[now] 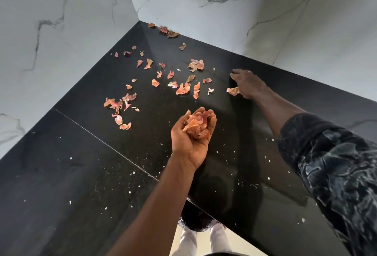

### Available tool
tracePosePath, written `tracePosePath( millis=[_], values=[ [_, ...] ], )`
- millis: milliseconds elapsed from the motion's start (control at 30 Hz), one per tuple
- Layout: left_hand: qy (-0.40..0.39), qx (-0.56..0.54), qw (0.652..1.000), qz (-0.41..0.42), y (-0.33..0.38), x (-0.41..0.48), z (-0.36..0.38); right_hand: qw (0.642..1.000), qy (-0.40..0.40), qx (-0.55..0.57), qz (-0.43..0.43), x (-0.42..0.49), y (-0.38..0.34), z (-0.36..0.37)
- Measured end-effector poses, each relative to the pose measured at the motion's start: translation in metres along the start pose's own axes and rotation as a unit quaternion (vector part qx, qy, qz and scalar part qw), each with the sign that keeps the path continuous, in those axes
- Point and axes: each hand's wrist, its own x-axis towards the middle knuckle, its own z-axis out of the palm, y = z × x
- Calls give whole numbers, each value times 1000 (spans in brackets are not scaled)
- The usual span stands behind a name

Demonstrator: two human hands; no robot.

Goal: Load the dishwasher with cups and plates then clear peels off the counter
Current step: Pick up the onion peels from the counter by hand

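Pinkish-orange, papery skins make up the handful of peels (pixel 196 126) heaped in the left hand (pixel 189 139). This hand is held palm up above the counter (pixel 81 174), its fingers curled into a cup around the heap. The right hand (pixel 247 84) is laid palm down farther back, fingers nearly straight on the stone. A single peel (pixel 233 91) is touched at its thumb side, though whether it is pinched cannot be told. Scattered peels (pixel 183 88) are seen strewn over the middle of the counter and up into the far corner. No dishwasher, cups or plates are in view.

Risks, as judged:
- **Spilling:** the cupped hand is already well filled, so light skins may be spilled over the fingertips if more are added or the palm is tipped.
- **Sweeping:** peels swept briskly may be pushed off the near edge or driven deeper into the corner, where retrieval is harder.
- **Missed bits:** the white flecks (pixel 133 172) are probably too fine to be pinched and may be overlooked.

The surface is glossy black stone, crossed diagonally by a thin seam (pixel 102 143). It is enclosed on two sides by white marble-veined walls (pixel 61 21). A dark patterned sleeve (pixel 336 164) is worn on the right forearm.
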Motion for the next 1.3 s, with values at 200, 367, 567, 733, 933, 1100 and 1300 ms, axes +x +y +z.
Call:
tracePosePath(
  millis=[200, 367, 567, 733, 933, 1100, 1300],
  values=[
    [8, -12, 1000, 0, -7, 2, -3, 994, 102, -42, 19, -61, 8, 5],
    [11, -12, 1000, 4, -11, 9, -11, 992, 107, 13, 63, -95, 7, 19],
    [18, -15, 1000, 9, -13, 14, -19, 926, 195, 295, 132, -142, -38, -4],
    [28, -4, 1000, 6, -20, 16, -18, 924, 220, 312, -3, -174, -112, -53],
    [50, 40, 998, 29, -17, 13, -14, 950, 154, 257, -85, -192, -168, -60],
    [29, -22, 999, -9, -6, 11, -14, 967, 90, 219, -90, -201, -189, -46],
    [33, -44, 998, 22, 5, 13, -20, 936, 149, 304, -97, -199, -178, -59]
  ],
)
